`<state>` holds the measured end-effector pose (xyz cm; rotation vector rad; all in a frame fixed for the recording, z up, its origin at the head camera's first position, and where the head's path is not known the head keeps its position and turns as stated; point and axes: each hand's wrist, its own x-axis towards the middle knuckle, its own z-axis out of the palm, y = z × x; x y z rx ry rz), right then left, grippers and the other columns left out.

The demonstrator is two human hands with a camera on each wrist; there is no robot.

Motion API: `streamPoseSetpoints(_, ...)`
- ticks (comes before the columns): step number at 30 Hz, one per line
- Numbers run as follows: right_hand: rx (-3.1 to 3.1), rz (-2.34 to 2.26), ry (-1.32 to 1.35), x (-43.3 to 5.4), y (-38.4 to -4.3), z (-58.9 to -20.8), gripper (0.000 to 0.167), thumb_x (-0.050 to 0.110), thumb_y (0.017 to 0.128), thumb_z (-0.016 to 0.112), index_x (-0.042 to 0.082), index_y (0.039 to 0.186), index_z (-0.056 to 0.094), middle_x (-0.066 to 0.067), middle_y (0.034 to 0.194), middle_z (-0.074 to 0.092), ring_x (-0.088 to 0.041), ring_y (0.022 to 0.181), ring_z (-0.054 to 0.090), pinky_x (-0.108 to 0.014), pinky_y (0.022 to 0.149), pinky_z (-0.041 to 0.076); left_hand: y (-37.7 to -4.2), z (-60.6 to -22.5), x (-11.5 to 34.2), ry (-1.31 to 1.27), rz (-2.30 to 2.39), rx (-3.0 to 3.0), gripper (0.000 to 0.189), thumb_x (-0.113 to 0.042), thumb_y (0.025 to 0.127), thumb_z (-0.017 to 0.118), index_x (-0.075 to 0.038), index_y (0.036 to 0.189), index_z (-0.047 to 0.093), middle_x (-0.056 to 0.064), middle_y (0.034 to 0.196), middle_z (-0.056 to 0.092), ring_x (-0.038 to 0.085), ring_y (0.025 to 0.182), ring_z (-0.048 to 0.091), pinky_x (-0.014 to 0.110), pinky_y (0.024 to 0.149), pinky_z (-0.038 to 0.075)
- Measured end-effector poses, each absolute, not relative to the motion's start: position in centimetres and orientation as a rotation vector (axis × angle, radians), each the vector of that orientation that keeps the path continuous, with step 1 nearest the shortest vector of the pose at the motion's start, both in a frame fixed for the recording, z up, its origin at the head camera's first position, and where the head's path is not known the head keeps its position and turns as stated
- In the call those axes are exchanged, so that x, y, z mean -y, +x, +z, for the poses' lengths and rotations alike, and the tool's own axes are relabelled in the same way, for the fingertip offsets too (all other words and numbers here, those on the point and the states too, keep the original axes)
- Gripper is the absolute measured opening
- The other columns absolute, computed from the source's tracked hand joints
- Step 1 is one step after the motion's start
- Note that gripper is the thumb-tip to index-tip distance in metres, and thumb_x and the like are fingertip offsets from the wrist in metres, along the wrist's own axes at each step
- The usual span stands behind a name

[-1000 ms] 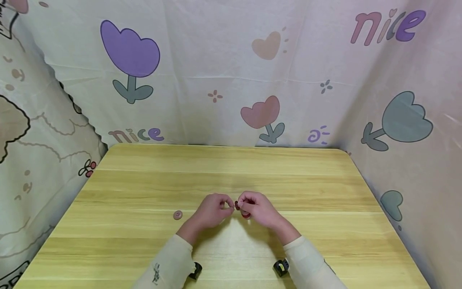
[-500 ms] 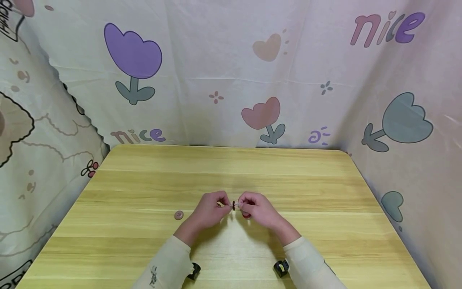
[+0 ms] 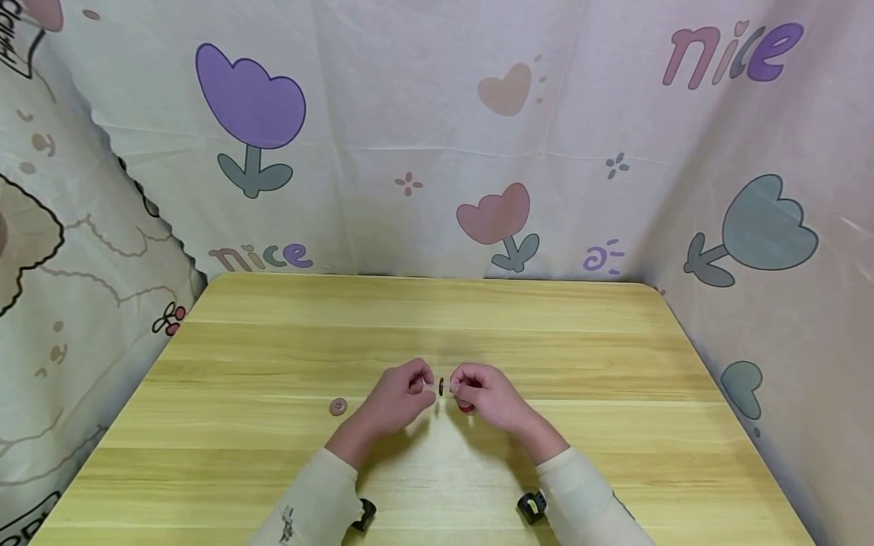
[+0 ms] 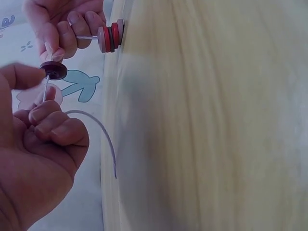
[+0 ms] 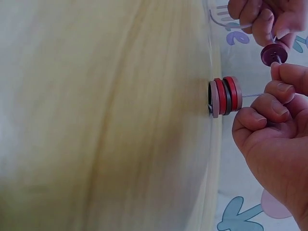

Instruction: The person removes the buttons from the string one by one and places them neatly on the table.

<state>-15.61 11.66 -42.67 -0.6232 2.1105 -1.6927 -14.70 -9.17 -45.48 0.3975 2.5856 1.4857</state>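
Observation:
Threaded on a thin pale cord (image 4: 98,122), a dark red button (image 4: 55,70) stands edge-on between my hands in the head view. My left hand (image 3: 398,396) grips the cord on one side, and a loose tail curves out past its fingers in the left wrist view. One left fingertip lies at the button's edge; whether it touches cannot be told. On the other side my right hand (image 3: 493,394) pinches the cord close to the button. Below the right fingers hangs a stack of buttons (image 5: 226,96) in red, dark and pinkish colours, strung on the same cord.
A single pinkish-brown button (image 3: 337,406) lies on the wooden table (image 3: 273,341), left of my left hand. Printed cloth (image 3: 382,98) hangs behind the table and along both sides. Black wrist pieces (image 3: 531,506) sit at both sleeves.
The dark red button has come away from the right fingertips, shifting slightly left along the cord. My left hand has drawn a little left, while the right hand has stayed nearly still.

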Motion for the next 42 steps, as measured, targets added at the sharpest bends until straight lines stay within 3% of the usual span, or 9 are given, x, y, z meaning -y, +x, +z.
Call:
streamPoseSetpoints(9, -2.121, -1.679, -0.621, -11.6, -16.0, -43.7, 0.012, -0.004, 0.099, 0.053, -0.014, 0.093, 0.058, -0.040, 0.075, 0.044, -0.042, 0.066, 0.044, -0.033, 0.062, 0.041, -14.6, -45.5, 9.3, 0.435, 1.386, -2.640, 0.037, -0.021, 0.085, 0.078, -0.012, 0.118, 0.064, -0.005, 0.061, 0.034, 0.010, 0.053, 0.029, 0.027, 0.051, 0.030)
streamPoseSetpoints(17, -2.131, -1.665, -0.626, -11.7, -16.4, -44.8, 0.013, -0.003, 0.099, 0.053, -0.012, 0.093, 0.060, -0.039, 0.074, 0.046, -0.039, 0.065, 0.045, -0.034, 0.063, 0.042, -14.5, -45.6, 9.3, 0.477, 1.415, -2.648, 0.026, -0.023, 0.087, 0.078, -0.017, 0.111, 0.070, -0.007, 0.057, 0.028, 0.007, 0.050, 0.025, 0.026, 0.051, 0.028)
streamPoseSetpoints(27, -2.117, -1.689, -0.649, -11.9, -17.0, -46.0, 0.012, -0.001, 0.098, 0.052, -0.007, 0.092, 0.060, -0.030, 0.070, 0.044, -0.024, 0.062, 0.043, -0.030, 0.059, 0.039, -14.5, -45.6, 9.7, 0.421, 1.395, -2.668, 0.024, -0.025, 0.088, 0.077, -0.015, 0.108, 0.070, -0.006, 0.057, 0.028, 0.009, 0.050, 0.026, 0.027, 0.050, 0.028)
streamPoseSetpoints(42, -2.122, -1.689, -0.605, -12.0, -17.0, -45.9, 0.013, -0.002, 0.099, 0.054, -0.011, 0.092, 0.059, -0.036, 0.073, 0.044, -0.028, 0.064, 0.043, -0.032, 0.060, 0.039, -14.6, -45.2, 11.0, 0.325, 1.329, -2.714, 0.023, -0.025, 0.087, 0.078, -0.014, 0.107, 0.072, -0.005, 0.057, 0.027, 0.011, 0.051, 0.025, 0.027, 0.052, 0.026)
